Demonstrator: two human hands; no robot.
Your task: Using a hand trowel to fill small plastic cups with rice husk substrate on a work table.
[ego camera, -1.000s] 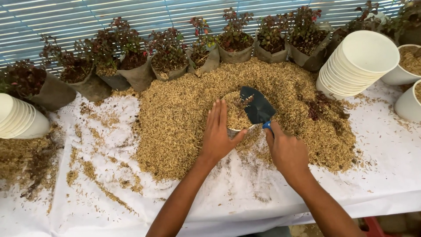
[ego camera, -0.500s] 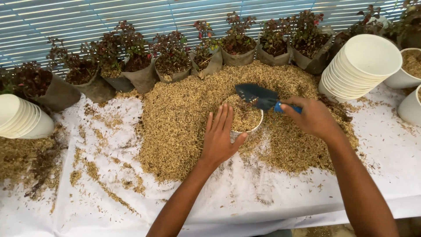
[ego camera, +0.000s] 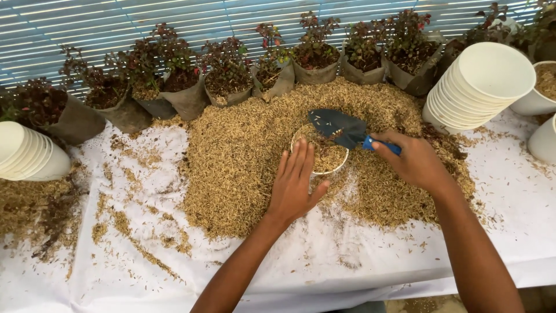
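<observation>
Blue-handled trowel (ego camera: 341, 130) gripped by right hand (ego camera: 412, 160), blade pointing left over white pot (ego camera: 320, 155), left hand (ego camera: 295, 184) open against pot

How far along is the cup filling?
The white cup in the husk pile is nearly full. The left hand steadies it while the right hand holds the trowel over it. The stacked empty cups remain unfilled.
</observation>
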